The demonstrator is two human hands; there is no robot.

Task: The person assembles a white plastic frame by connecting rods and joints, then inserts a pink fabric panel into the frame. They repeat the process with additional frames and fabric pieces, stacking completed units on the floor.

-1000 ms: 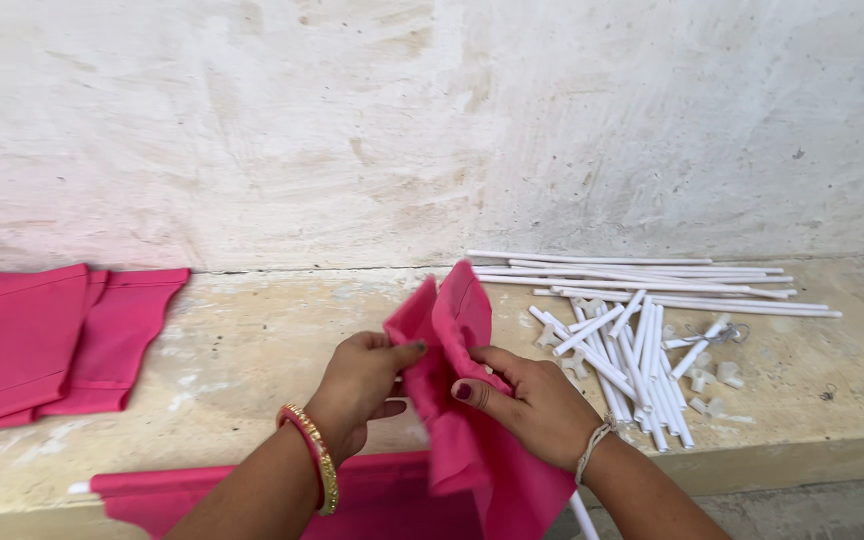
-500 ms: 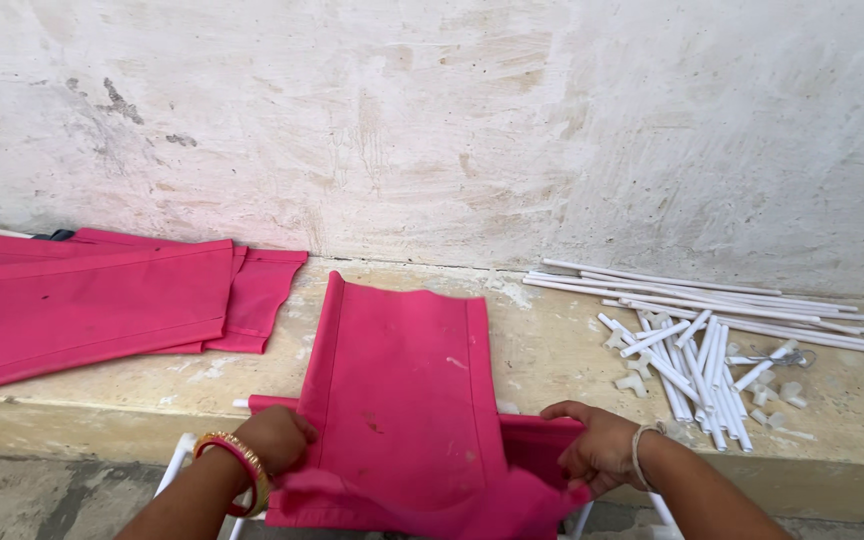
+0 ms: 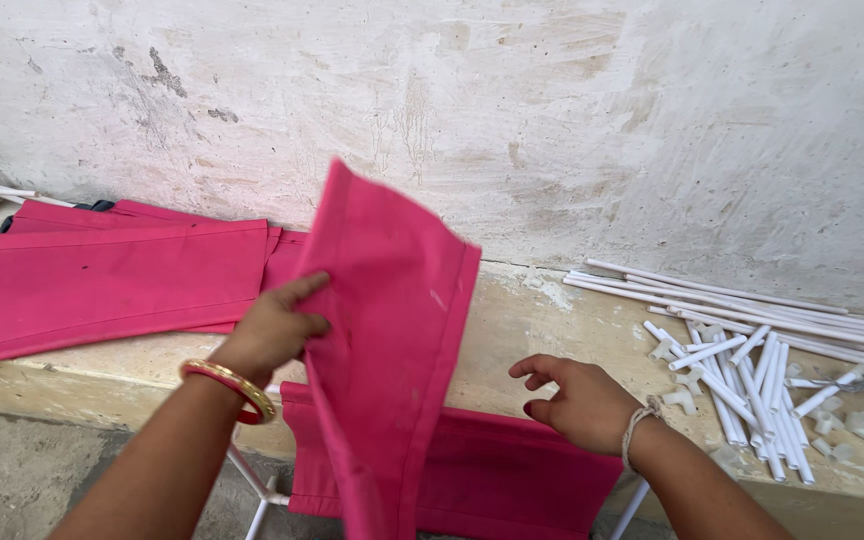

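My left hand point(image 3: 274, 326), with a red and gold bangle on its wrist, grips the left edge of a pink fabric panel point(image 3: 384, 340) and holds it up off the stone ledge point(image 3: 532, 330), tilted and hanging down. My right hand point(image 3: 574, 398), a string around its wrist, hovers open to the right of that panel, fingers spread, holding nothing. Under my right hand another pink fabric piece point(image 3: 492, 470) stretches over a white tube frame point(image 3: 257, 490) at the ledge's front.
A stack of folded pink fabric panels point(image 3: 102, 285) lies on the ledge at the left. White plastic tubes point(image 3: 742, 320) and small white connectors point(image 3: 832, 415) lie at the right against the rough white wall point(image 3: 512, 120). A concrete floor shows at bottom left.
The pink panel lay flat on the ledge, held by both hands. Now my left hand has lifted it upright, and my right hand has let go and opened.
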